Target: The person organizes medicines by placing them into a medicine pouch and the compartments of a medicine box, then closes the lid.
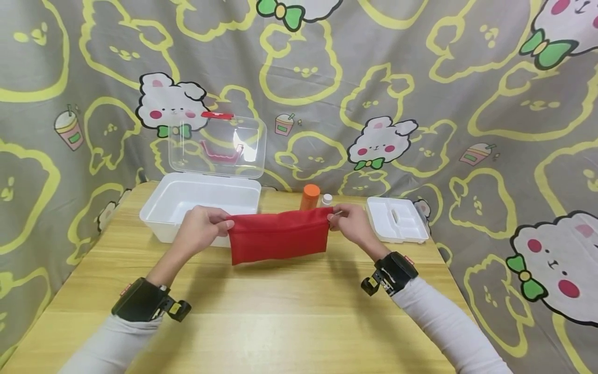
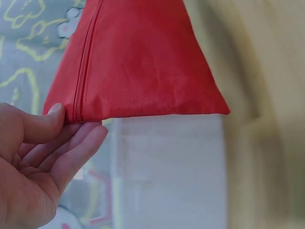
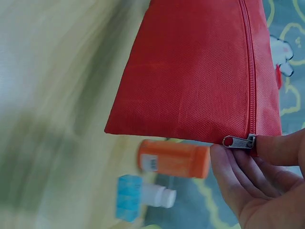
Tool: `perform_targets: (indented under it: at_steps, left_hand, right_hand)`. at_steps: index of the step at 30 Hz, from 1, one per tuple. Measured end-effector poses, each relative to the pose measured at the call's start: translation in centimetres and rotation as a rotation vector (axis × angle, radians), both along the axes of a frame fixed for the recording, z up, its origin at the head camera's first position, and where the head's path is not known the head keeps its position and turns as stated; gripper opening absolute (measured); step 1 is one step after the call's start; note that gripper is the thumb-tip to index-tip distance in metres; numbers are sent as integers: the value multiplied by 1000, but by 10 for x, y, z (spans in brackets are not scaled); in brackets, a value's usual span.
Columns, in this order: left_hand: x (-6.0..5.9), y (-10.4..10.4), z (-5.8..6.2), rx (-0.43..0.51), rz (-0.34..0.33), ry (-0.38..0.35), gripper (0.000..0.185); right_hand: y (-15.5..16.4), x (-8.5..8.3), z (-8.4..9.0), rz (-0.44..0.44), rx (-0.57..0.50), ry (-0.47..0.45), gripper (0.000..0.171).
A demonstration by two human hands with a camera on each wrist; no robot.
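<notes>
A red zippered pouch [image 1: 280,241] hangs above the table, stretched between both hands. My left hand [image 1: 202,227] pinches its upper left corner between thumb and fingers, by the end of the zipper. At the opposite upper corner, my right hand [image 1: 352,223] pinches the pouch beside the metal zipper pull [image 3: 238,142]. The pull sits at that end of the zipper, which runs along the pouch near its top edge and looks closed. In the left wrist view, the pouch's lower corner hangs free.
Behind my left hand stands a white box [image 1: 161,231] with its clear lid [image 1: 187,148] raised. An orange bottle [image 1: 310,196], a small white bottle [image 3: 159,196] and a blue box [image 3: 128,198] stand behind the pouch. At the right lies a white compartment tray [image 1: 378,208]. A patterned curtain [image 1: 327,57] backs the table.
</notes>
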State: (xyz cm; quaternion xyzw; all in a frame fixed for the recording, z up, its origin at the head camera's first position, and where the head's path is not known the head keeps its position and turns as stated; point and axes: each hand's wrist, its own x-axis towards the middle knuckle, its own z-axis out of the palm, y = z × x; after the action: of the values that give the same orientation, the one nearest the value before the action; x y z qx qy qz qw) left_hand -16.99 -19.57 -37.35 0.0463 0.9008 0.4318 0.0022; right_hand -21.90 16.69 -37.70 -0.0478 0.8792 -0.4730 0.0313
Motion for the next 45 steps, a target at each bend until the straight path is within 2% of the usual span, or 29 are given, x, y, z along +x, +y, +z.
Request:
perform_targets:
  at_steps: [5, 10, 15, 18, 21, 24, 29, 33, 38, 42, 45]
  left_hand:
    - [-8, -16, 33, 2, 9, -61, 22]
    - [-23, -37, 74, 5, 41, -140, 32]
    - [-39, -58, 115, -25, 90, -99, 43]
    - [-49, -68, 136, -54, 143, -76, 52]
    - [-60, -81, 151, -82, 212, -75, 59]
    - [-71, -95, 159, -90, 278, -71, 62]
    - [-84, -116, 162, -51, 354, -84, 64]
    - [-91, -130, 154, -26, 382, -105, 64]
    - [-98, -143, 133, -7, 420, -127, 62]
    - [-98, -151, 108, -5, 453, -148, 61]
    - [-96, -154, 89, -18, 453, -168, 59]
  right_hand:
    - [-10, -2, 30, 24, 20, 35, 17]
    - [-27, -7, 65, 58, 36, 84, 15]
    - [-51, -12, 96, 79, 38, 180, 11]
    - [-67, -16, 109, 78, 12, 200, 13]
    - [-85, -21, 118, 78, -24, 224, 14]
    - [-105, -26, 122, 77, -40, 265, 12]
    - [-136, -36, 121, 58, -72, 298, 10]
    - [-156, -44, 111, 44, -96, 269, 10]
    - [-178, -50, 91, 19, -115, 194, 9]
    - [-192, -51, 70, -6, -167, 144, 9]
    - [-198, -49, 53, -7, -164, 151, 11]
